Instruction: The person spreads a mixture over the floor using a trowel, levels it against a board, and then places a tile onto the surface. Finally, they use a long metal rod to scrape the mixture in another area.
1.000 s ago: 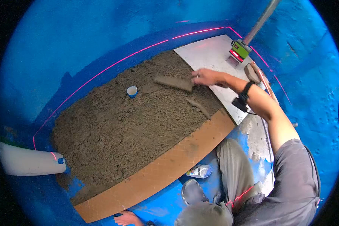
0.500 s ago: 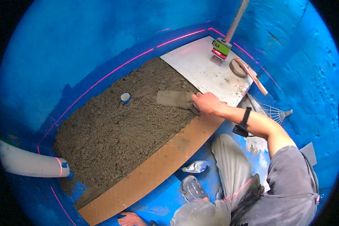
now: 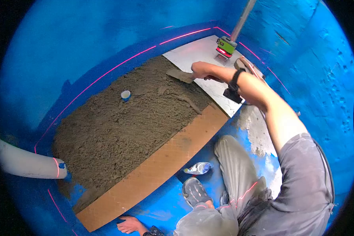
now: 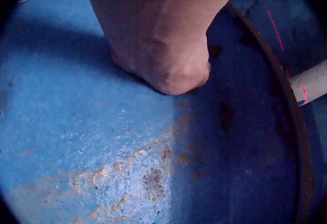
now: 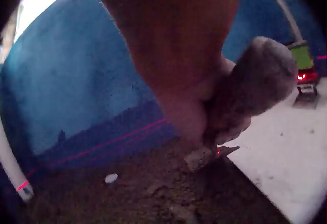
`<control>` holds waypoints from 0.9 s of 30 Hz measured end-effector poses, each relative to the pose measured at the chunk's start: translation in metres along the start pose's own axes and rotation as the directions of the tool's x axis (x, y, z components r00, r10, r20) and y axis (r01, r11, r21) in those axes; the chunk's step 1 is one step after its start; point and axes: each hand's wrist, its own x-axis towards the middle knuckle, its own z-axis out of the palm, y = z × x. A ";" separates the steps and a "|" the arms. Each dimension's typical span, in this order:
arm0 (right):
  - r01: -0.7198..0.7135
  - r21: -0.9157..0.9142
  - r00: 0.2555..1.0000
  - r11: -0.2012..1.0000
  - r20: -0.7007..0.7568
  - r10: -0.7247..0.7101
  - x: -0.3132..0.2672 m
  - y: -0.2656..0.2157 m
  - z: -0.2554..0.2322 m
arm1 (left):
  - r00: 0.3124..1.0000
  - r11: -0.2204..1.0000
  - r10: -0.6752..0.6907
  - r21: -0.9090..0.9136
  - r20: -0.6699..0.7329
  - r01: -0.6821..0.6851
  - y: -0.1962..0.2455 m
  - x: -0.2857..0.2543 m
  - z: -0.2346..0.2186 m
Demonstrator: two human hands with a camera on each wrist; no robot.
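Note:
The right hand (image 3: 202,70) grips a trowel, its flat blade (image 3: 180,75) over the mortar bed (image 3: 118,122) beside the white board's edge. In the right wrist view the fingers wrap round the trowel's thick handle (image 5: 255,78), with part of the blade (image 5: 200,158) showing below. The left hand (image 3: 129,225) rests on the blue surface just below the lower end of the brown curved board (image 3: 145,184); in the left wrist view that hand (image 4: 176,73) presses on the blue surface, its fingers mostly hidden. A small white and blue cup (image 3: 125,95) stands in the mortar.
A green laser level (image 3: 225,46) on a pole stands over the white board (image 3: 220,88). A wooden-handled tool lies partly behind the right forearm. A white pipe (image 3: 31,163) juts in at left. Near the shoe (image 3: 195,192) lies a plastic packet (image 3: 199,168).
The right hand has moved the trowel up and away from the brown board toward the white board's upper part. The left hand stays low by the board's end. The head view has shifted.

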 end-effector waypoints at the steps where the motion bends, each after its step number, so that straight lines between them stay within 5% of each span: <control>1: 0.038 -0.023 0.997 0.999 0.065 -0.036 0.000 0.001 -0.004 | 0.999 1.000 -0.018 -0.021 -0.034 0.017 0.002 0.001 -0.001; 7: 0.099 -0.057 0.933 0.993 0.351 -0.073 -0.062 0.045 -0.011 | 0.999 0.999 -0.005 0.038 0.047 0.003 0.000 0.003 0.001; 10: 0.255 -0.099 0.938 0.962 0.269 -0.221 -0.092 0.068 0.011 | 1.000 1.000 -0.027 0.015 0.014 0.027 0.002 0.004 0.005; 14: 0.174 -0.128 0.957 0.976 0.257 -0.137 -0.119 0.077 0.013 | 0.997 1.000 -0.016 -0.007 -0.076 0.016 -0.003 0.005 0.025; 19: 0.044 -0.044 0.997 0.998 0.061 -0.041 -0.106 0.051 -0.009 | 1.000 1.000 -0.020 -0.003 -0.002 0.020 -0.001 0.003 0.008; 21: 0.125 -0.040 0.991 0.991 -0.032 -0.127 -0.077 0.047 -0.005 | 1.000 1.000 -0.017 -0.010 0.000 0.017 0.001 0.005 0.003; 25: -0.066 0.178 0.992 0.982 0.115 0.046 -0.063 0.033 0.004 | 1.000 1.000 0.003 -0.006 0.003 -0.003 -0.005 0.003 0.013; 27: -0.035 0.116 0.988 0.993 0.155 0.017 -0.064 0.047 0.030 | 0.999 1.000 0.014 -0.016 -0.039 -0.015 -0.007 0.011 0.025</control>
